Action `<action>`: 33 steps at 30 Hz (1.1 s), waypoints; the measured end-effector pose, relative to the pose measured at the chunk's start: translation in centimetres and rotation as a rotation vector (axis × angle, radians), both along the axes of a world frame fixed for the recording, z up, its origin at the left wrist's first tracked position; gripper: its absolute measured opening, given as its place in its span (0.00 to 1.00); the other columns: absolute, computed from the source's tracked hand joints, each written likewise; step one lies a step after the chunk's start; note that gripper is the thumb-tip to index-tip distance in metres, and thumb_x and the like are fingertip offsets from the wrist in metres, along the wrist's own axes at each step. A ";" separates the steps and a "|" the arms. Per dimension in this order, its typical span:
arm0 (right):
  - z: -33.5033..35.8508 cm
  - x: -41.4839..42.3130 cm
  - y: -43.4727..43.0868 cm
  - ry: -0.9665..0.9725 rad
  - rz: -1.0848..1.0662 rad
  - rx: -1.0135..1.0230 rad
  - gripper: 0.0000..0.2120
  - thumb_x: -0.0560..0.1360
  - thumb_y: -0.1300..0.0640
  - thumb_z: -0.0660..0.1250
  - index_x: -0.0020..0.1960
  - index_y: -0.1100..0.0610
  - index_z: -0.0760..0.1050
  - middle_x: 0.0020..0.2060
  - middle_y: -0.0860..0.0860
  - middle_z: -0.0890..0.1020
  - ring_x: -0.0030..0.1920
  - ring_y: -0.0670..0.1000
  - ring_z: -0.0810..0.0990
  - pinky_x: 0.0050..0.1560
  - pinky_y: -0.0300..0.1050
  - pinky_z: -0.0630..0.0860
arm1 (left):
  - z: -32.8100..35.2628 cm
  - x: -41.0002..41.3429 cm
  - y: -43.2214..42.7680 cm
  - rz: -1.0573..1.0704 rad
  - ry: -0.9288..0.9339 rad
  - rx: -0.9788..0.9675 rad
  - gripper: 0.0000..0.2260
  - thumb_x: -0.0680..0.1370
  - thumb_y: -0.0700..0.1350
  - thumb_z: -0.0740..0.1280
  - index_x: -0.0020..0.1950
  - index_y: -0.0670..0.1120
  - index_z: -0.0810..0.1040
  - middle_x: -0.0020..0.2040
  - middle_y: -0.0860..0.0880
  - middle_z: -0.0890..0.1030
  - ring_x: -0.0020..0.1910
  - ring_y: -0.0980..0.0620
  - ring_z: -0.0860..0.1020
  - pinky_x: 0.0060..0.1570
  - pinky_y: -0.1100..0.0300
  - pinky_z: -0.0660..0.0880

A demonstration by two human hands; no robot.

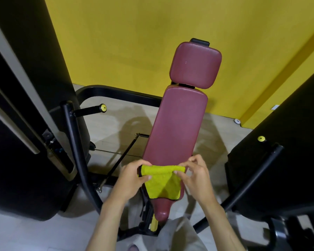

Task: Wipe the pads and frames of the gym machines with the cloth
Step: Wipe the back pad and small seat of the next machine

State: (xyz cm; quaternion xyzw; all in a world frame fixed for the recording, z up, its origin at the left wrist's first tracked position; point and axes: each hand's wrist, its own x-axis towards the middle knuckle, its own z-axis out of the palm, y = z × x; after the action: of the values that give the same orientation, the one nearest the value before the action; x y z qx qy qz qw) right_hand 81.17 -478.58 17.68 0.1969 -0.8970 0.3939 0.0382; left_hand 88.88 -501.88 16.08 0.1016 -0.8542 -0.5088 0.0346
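Observation:
A yellow-green cloth (pixel 161 180) with a dark edge hangs stretched between my two hands, just above the near end of a long maroon back pad (pixel 176 124). My left hand (pixel 132 180) pinches the cloth's left top corner. My right hand (pixel 194 176) pinches its right top corner between thumb and fingers. Beyond the long pad sits a maroon head pad (pixel 196 66). Below the cloth, the narrow maroon seat tip (pixel 162 209) sticks out. The lower part of the back pad is hidden by the cloth.
A black curved frame tube (pixel 74 142) with a yellow-capped handle (pixel 103 107) stands at left. At right stands a black arm (pixel 252 183) with another yellow cap (pixel 261 138). Black weight-stack housings flank both sides. A yellow wall is behind and pale floor below.

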 end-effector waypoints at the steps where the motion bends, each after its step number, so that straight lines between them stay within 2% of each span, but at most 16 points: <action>1: 0.1 -0.2 0.2 -0.023 -0.005 -0.014 0.08 0.73 0.55 0.79 0.47 0.49 0.81 0.49 0.43 0.74 0.54 0.42 0.76 0.55 0.31 0.69 | 0.2 -0.6 0.3 0.030 0.051 -0.072 0.11 0.73 0.44 0.79 0.51 0.56 0.83 0.48 0.59 0.78 0.47 0.61 0.78 0.49 0.59 0.75; 2: 0.3 -0.4 0.3 -0.073 -0.014 -0.052 0.08 0.76 0.55 0.76 0.47 0.49 0.77 0.50 0.43 0.76 0.53 0.41 0.77 0.55 0.34 0.70 | 0.3 -1.2 0.4 0.051 0.096 -0.104 0.08 0.73 0.46 0.79 0.49 0.54 0.83 0.47 0.56 0.75 0.45 0.60 0.76 0.46 0.60 0.73; 4: 1.2 -0.6 0.4 -0.207 -0.044 -0.184 0.07 0.81 0.54 0.70 0.47 0.52 0.73 0.41 0.44 0.77 0.42 0.41 0.76 0.45 0.42 0.72 | 1.3 -2.5 0.7 0.015 0.187 -0.111 0.06 0.75 0.48 0.77 0.48 0.50 0.82 0.49 0.54 0.71 0.48 0.57 0.74 0.48 0.65 0.71; 6: 2.2 -1.1 0.2 -0.256 -0.097 -0.296 0.08 0.83 0.54 0.66 0.48 0.55 0.71 0.36 0.46 0.75 0.38 0.43 0.74 0.41 0.43 0.70 | 3.1 -4.0 1.2 -0.077 0.246 -0.094 0.06 0.78 0.49 0.74 0.49 0.50 0.79 0.48 0.54 0.73 0.48 0.56 0.76 0.50 0.63 0.72; 8: 3.1 -2.0 -0.2 -0.283 -0.144 -0.430 0.07 0.84 0.56 0.66 0.49 0.57 0.72 0.37 0.44 0.78 0.40 0.42 0.76 0.43 0.40 0.73 | 5.3 -5.4 1.8 -0.112 0.238 -0.047 0.06 0.81 0.51 0.70 0.49 0.52 0.74 0.38 0.48 0.74 0.34 0.55 0.73 0.39 0.55 0.71; 10: 3.9 -3.2 -0.5 -0.363 -0.181 -0.618 0.06 0.83 0.55 0.67 0.52 0.58 0.76 0.41 0.46 0.84 0.45 0.45 0.81 0.47 0.41 0.77 | 7.0 -7.1 2.4 -0.115 0.234 0.030 0.09 0.82 0.53 0.68 0.49 0.50 0.72 0.34 0.42 0.71 0.30 0.53 0.68 0.33 0.51 0.66; 12: 4.5 -4.7 -0.5 -0.515 -0.160 -0.804 0.12 0.81 0.52 0.69 0.59 0.59 0.80 0.50 0.58 0.86 0.51 0.55 0.85 0.51 0.51 0.80 | 8.1 -9.2 2.9 -0.103 0.261 0.088 0.09 0.82 0.54 0.68 0.51 0.50 0.71 0.35 0.42 0.71 0.31 0.53 0.69 0.36 0.48 0.68; 14: 5.1 -6.0 -0.1 -0.739 -0.089 -1.032 0.17 0.79 0.55 0.68 0.64 0.63 0.79 0.56 0.63 0.85 0.55 0.60 0.86 0.50 0.53 0.83 | 8.8 -11.4 3.0 -0.108 0.280 0.102 0.10 0.82 0.54 0.68 0.53 0.50 0.71 0.37 0.43 0.72 0.34 0.48 0.71 0.40 0.45 0.70; 17: 5.1 -8.5 0.2 -0.920 0.003 -1.094 0.26 0.73 0.55 0.76 0.67 0.66 0.78 0.61 0.66 0.83 0.58 0.63 0.85 0.49 0.53 0.84 | 9.4 -15.0 3.3 -0.157 0.276 0.101 0.12 0.81 0.56 0.68 0.55 0.50 0.71 0.40 0.39 0.71 0.39 0.39 0.71 0.42 0.38 0.70; 19: 4.5 -10.9 0.4 -0.905 0.062 -1.062 0.36 0.66 0.52 0.84 0.68 0.63 0.78 0.63 0.65 0.81 0.63 0.64 0.82 0.56 0.55 0.82 | 9.6 -17.7 3.6 -0.189 0.270 0.080 0.13 0.81 0.58 0.68 0.56 0.51 0.71 0.41 0.37 0.70 0.40 0.37 0.70 0.43 0.36 0.70; 20: 4.6 -12.0 0.3 -0.883 0.080 -1.073 0.36 0.66 0.52 0.84 0.69 0.63 0.77 0.64 0.64 0.81 0.65 0.64 0.80 0.59 0.55 0.81 | 9.7 -19.1 3.8 -0.200 0.273 0.079 0.14 0.81 0.58 0.68 0.57 0.51 0.71 0.42 0.36 0.70 0.41 0.37 0.71 0.44 0.35 0.70; 23: 4.9 -16.0 0.3 -0.838 0.055 -1.162 0.23 0.78 0.57 0.70 0.71 0.63 0.74 0.65 0.64 0.81 0.66 0.63 0.80 0.61 0.56 0.81 | 10.5 -23.5 4.3 -0.219 0.276 0.117 0.14 0.79 0.57 0.70 0.57 0.50 0.73 0.43 0.36 0.71 0.41 0.37 0.72 0.45 0.34 0.70; 26: 6.4 -21.2 0.5 -0.734 -0.031 -1.138 0.18 0.80 0.57 0.63 0.68 0.63 0.76 0.61 0.62 0.83 0.62 0.61 0.83 0.58 0.54 0.82 | 11.8 -28.3 5.0 -0.195 0.273 0.102 0.14 0.78 0.57 0.71 0.57 0.51 0.74 0.44 0.44 0.77 0.46 0.41 0.77 0.48 0.38 0.74; 29: 8.6 -26.5 1.3 -0.544 -0.168 -1.034 0.13 0.83 0.56 0.64 0.63 0.60 0.80 0.56 0.59 0.86 0.58 0.59 0.85 0.59 0.56 0.80 | 13.3 -33.3 5.5 -0.118 0.282 0.078 0.12 0.78 0.54 0.73 0.59 0.56 0.76 0.56 0.58 0.80 0.58 0.58 0.78 0.57 0.53 0.76; 31: 10.1 -30.0 2.7 -0.431 -0.317 -1.008 0.12 0.84 0.54 0.64 0.59 0.59 0.82 0.51 0.55 0.88 0.53 0.55 0.87 0.56 0.53 0.81 | 14.3 -36.3 5.2 -0.008 0.303 0.052 0.15 0.79 0.52 0.72 0.64 0.57 0.74 0.62 0.59 0.78 0.61 0.62 0.76 0.59 0.59 0.74; 33: 12.0 -33.5 3.8 -0.297 -0.457 -1.001 0.12 0.84 0.51 0.64 0.54 0.58 0.83 0.43 0.50 0.88 0.43 0.48 0.86 0.47 0.49 0.80 | 15.2 -39.1 4.5 0.137 0.355 -0.006 0.16 0.81 0.49 0.69 0.68 0.55 0.73 0.64 0.58 0.77 0.61 0.59 0.76 0.61 0.58 0.74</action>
State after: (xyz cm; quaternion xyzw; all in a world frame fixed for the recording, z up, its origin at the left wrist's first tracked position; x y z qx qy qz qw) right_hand 47.66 -474.75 29.68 -0.1016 -0.6167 0.7760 0.0847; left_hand 49.75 -497.38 31.23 0.0679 -0.8272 -0.5127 0.2197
